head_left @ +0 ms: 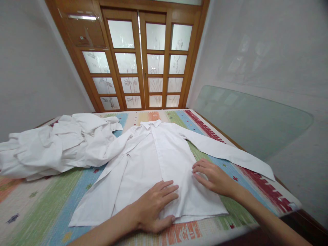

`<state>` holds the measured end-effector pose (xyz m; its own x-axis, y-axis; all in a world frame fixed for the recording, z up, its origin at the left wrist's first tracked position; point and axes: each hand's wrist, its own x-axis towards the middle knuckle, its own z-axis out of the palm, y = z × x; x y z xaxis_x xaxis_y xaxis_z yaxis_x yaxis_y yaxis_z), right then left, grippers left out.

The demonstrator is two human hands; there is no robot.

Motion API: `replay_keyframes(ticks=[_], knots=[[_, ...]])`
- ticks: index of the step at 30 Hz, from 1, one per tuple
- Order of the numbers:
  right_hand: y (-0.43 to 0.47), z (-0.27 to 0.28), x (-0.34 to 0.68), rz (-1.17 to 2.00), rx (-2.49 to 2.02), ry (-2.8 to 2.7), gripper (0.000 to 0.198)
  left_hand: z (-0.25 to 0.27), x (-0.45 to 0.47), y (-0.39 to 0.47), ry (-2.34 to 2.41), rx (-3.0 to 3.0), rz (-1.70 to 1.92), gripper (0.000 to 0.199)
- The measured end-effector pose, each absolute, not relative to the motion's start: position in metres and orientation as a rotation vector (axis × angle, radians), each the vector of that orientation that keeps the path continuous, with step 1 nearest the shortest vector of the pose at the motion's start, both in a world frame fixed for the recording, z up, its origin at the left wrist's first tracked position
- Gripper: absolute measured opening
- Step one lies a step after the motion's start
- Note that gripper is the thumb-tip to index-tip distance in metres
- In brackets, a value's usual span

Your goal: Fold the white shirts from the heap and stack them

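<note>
Holding left hand loosely spread over lower front of white shirt; right hand, bent-fingered, at its right edge; cannot tell whether pinching it. Stretches away across striped cover, collared, long-sleeved, lightly creased.

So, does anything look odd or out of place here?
Mainly the wooden doorway: at its upper left, a brown panel appears taped in place, unlike the frosted panes elsewhere. The white cloth heap at the picture's left is crumpled, while the white collared shirt lies mostly flat. No spill is visible.
</note>
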<state>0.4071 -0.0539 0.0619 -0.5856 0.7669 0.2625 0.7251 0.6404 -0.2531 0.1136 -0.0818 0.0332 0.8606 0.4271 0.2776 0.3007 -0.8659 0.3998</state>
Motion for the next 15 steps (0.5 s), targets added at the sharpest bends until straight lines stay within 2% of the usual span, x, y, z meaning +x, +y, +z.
replay_keyframes(ticks=[9,15], knots=[[0.077,0.061,0.34,0.177,-1.456,-2.499,0.019,0.026,0.114,-0.085,0.505,2.798,0.347,0.057],[0.164,0.045,0.299,0.109,-1.681,-2.468,0.029,-0.004,0.117,-0.075,0.436,3.08,0.481,0.047]])
